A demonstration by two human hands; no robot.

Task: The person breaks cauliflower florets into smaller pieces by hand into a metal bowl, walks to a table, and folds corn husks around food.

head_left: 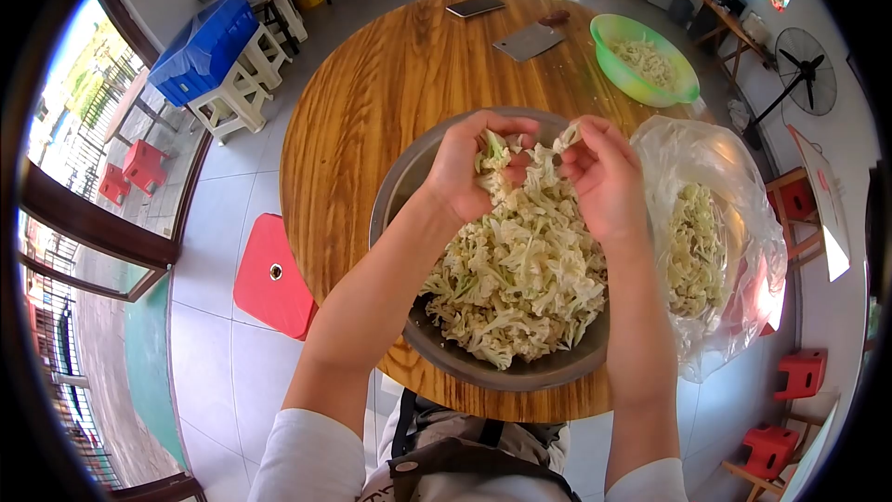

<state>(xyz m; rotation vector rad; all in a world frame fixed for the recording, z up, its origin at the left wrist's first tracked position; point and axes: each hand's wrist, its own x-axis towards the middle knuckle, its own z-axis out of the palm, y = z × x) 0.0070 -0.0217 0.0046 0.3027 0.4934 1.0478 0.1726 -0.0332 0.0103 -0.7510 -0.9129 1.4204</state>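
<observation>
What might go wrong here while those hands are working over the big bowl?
Pieces of cauliflower could spill over the rim of the metal bowl, since the cauliflower is heaped up and both the left hand and right hand are working above it. The plastic bag sits near the table's edge, so a nudge from the right arm might tip it. The cleaver lies uncovered on the table, a possible cut for anyone reaching there.

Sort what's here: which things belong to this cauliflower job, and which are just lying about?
Likely for the job:
Cauliflower, pieces in both the left hand and right hand
Metal bowl
Plastic bag with more cauliflower
Perhaps the cleaver and green bowl

Probably just lying about:
Phone
Red stool
Fan
</observation>
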